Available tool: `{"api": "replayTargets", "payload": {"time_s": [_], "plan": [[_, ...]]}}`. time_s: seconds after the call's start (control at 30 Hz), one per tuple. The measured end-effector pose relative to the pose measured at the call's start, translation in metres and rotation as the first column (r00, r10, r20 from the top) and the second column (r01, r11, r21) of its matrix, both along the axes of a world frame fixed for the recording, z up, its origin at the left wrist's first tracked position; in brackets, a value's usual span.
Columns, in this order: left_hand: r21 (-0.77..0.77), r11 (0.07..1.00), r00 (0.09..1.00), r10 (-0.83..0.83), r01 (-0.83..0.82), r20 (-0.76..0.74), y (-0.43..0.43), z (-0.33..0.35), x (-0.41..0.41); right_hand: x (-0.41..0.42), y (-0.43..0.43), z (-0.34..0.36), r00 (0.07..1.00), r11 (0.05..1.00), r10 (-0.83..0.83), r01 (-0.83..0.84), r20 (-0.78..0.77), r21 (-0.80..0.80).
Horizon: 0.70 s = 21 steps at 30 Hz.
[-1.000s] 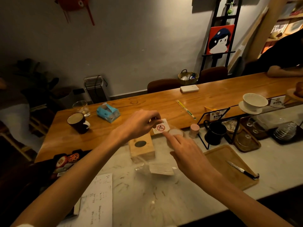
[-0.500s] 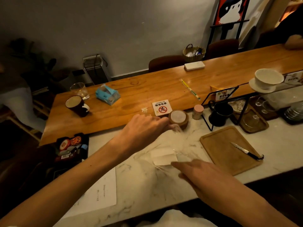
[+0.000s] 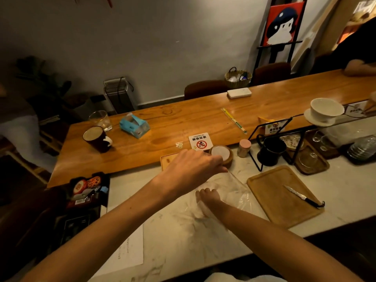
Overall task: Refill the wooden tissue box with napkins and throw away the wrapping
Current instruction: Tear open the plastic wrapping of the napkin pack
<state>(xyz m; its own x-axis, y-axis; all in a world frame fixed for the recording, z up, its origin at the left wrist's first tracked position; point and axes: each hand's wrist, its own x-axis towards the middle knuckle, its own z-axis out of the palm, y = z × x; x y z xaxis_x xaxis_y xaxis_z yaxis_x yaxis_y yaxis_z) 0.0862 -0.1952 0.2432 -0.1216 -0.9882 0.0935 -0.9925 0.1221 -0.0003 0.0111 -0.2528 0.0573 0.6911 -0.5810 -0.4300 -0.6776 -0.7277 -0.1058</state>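
The clear plastic wrapping (image 3: pixel 236 190) lies crumpled on the marble, gathered under the curled fingers of the right hand (image 3: pixel 207 196) and spreading away just beneath the left hand (image 3: pixel 191 169). The wooden tissue box (image 3: pixel 167 159), pale wood, shows only a corner behind the left hand.

A person's left hand (image 3: pixel 191 169) is reaching across the marble bench (image 3: pixel 183 237) and pinching the raised far edge of a clear plastic wrapping (image 3: pixel 236 190), while the right hand (image 3: pixel 208 197) is curling its fingers into the near side of the sheet. The wooden tissue box (image 3: pixel 167 160) is showing only partly behind the left hand. A knife (image 3: pixel 301 197) is resting on a wooden board (image 3: pixel 270 200) to the right. A no-smoking sign (image 3: pixel 200 141), a dark mug (image 3: pixel 97 138) and a blue tissue pack (image 3: pixel 134 126) are sitting on the wooden bench (image 3: pixel 173 123) beyond.
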Motion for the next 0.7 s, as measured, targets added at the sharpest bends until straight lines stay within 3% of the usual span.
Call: {"api": "replayTargets", "payload": {"time_s": [0.1,0.23,0.37,0.43,0.7], "plan": [[-0.014,1.0,0.999,0.022,-0.022,-0.047,-0.001,0.001,0.006,0.003,0.005,-0.012,0.999,0.998,0.047,-0.047,0.001,0.041],[-0.005,0.999,0.996,0.039,-0.039,-0.079,0.001,0.001,0.011,0.008,0.006,0.026,0.993,0.992,0.1,-0.104,0.07,0.064],[0.022,0.997,0.988,0.072,-0.07,-0.139,0.004,0.003,0.016,0.015,0.001,0.006,0.998,0.998,0.055,-0.055,-0.016,0.013],[0.031,0.996,0.981,0.088,-0.084,-0.174,0.008,0.004,0.019,0.013,0.003,-0.003,0.991,0.996,0.042,-0.032,-0.125,0.082],[0.079,0.99,0.95,0.132,-0.114,-0.283,0.03,-0.003,0.031,0.007,-0.002,-0.018,0.99,0.995,0.097,-0.092,-0.105,0.047]]}}
